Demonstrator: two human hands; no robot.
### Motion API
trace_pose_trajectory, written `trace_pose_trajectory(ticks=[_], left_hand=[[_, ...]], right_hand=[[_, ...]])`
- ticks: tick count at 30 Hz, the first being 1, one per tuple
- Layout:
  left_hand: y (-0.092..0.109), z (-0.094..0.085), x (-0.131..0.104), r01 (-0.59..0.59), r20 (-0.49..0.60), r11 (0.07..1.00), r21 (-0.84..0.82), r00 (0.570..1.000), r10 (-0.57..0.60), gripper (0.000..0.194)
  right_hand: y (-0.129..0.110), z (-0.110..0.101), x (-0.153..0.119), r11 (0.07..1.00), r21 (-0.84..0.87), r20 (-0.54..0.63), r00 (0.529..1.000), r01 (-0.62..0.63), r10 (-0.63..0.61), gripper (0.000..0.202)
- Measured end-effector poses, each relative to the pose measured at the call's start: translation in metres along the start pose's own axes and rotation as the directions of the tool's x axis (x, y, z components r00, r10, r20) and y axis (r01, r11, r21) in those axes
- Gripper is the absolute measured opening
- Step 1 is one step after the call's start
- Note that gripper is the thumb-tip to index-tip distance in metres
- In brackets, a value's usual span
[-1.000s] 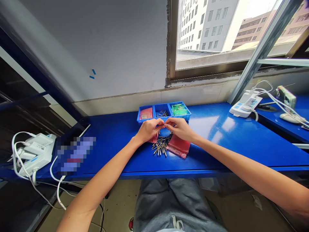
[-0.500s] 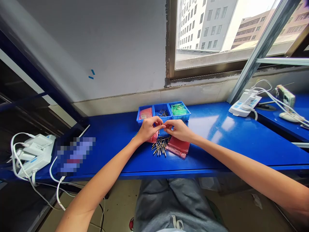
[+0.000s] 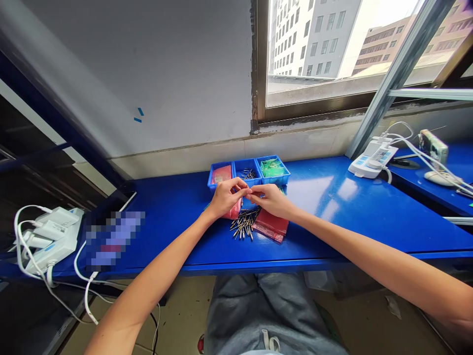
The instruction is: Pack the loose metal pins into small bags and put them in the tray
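My left hand [image 3: 227, 198] and my right hand [image 3: 271, 199] meet at the fingertips just in front of the blue bins. Both are closed in a pinch; what lies between the fingers is too small to make out. Beneath them lies a pile of thin metal pins [image 3: 244, 226]. A stack of red bags [image 3: 271, 224] is under my right hand, and another red bag [image 3: 233, 212] shows beside my left. Behind stand three joined blue bins: one with a red bag [image 3: 221, 174], one with dark pins [image 3: 247, 173], one with green bags [image 3: 272, 167].
White power strips with cables sit on the blue table [image 3: 166, 236] at the left [image 3: 61, 239] and at the right [image 3: 373, 158]. A blurred purple item [image 3: 116, 239] lies at left. A phone-like device [image 3: 434, 148] stands far right, and a wall and window rise behind.
The view has shifted slightly. My hands stay joined at the fingertips, with only a small change in the pinch.
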State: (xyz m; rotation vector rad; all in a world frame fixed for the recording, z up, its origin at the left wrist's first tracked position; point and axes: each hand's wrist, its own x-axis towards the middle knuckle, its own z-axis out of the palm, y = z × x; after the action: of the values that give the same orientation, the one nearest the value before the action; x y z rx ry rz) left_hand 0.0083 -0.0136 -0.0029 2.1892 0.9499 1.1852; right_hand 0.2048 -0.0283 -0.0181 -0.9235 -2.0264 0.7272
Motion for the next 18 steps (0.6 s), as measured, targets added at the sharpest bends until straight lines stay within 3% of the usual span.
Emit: trace_pose_trajectory(ticks=[8, 13, 18], left_hand=[[-0.003, 0.001, 0.000, 0.013, -0.035, 1.000, -0.007, 0.999, -0.013, 0.031], [-0.010, 0.000, 0.001, -0.015, -0.093, 0.990, 0.138, 0.995, 0.028, 0.027], [-0.012, -0.006, -0.001, -0.123, -0.027, 0.943, 0.308, 0.990, 0.138, 0.022]], right_hand=[[-0.005, 0.000, 0.000, 0.998, -0.063, -0.086, 0.996, 0.029, -0.034, 0.024], [-0.002, -0.005, 0.002, 0.981, -0.176, -0.118, 0.988, 0.081, -0.103, 0.019], [0.000, -0.006, 0.002, 0.959, -0.263, -0.126, 0.982, 0.104, -0.141, 0.017]])
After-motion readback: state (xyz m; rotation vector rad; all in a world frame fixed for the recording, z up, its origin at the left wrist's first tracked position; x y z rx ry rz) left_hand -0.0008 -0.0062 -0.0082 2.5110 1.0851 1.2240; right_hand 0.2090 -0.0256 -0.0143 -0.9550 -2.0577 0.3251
